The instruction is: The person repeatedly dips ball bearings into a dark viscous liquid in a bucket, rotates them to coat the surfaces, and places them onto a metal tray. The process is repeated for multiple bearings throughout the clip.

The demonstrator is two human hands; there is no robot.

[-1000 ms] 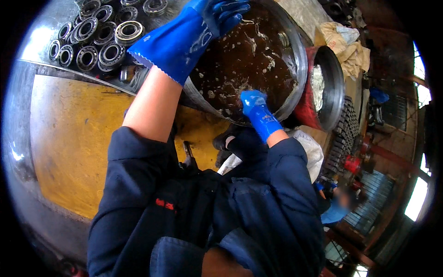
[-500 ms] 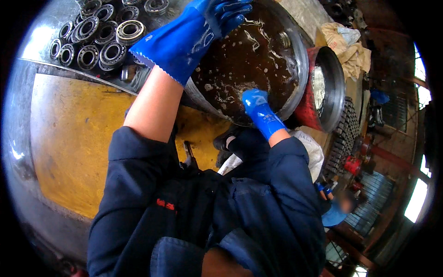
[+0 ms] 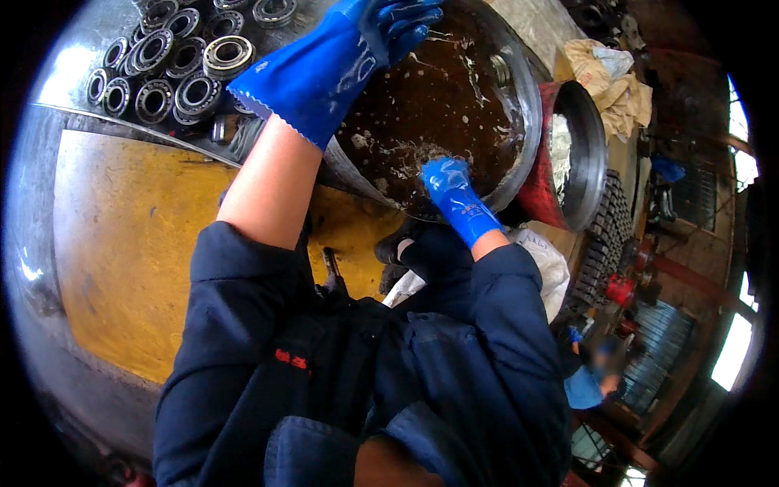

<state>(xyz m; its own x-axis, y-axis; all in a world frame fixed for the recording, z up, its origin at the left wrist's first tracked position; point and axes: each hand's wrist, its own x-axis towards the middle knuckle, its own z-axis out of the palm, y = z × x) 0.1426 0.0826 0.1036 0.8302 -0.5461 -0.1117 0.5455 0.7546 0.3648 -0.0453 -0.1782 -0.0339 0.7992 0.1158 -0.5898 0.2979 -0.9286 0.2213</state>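
A wide round metal tub (image 3: 531, 122) holds dark brown liquid (image 3: 430, 97) with pale froth floating on it. My left hand (image 3: 398, 28), in a long blue rubber glove, reaches over the tub's far left side with its fingers stretched out, apart from one another. Nothing shows in that hand. At the near side of the tub, my right hand (image 3: 446, 178) in a matching glove dips into the liquid. Its fingertips are under the surface, so I cannot see what they touch. A ridged metal piece (image 3: 500, 71) shows at the tub's right inner wall.
Several steel bearings (image 3: 154, 101) lie piled on the metal tabletop at the far left. Right of the tub stands a red drum (image 3: 554, 183), with crumpled brown paper (image 3: 621, 93) beyond it. A white sack (image 3: 548, 260) is by my right forearm. A co-worker (image 3: 586, 385) is at the right.
My right hand has shifted slightly left in the liquid, and the froth has drifted. My left hand stays in place. The co-worker at the right has changed posture.
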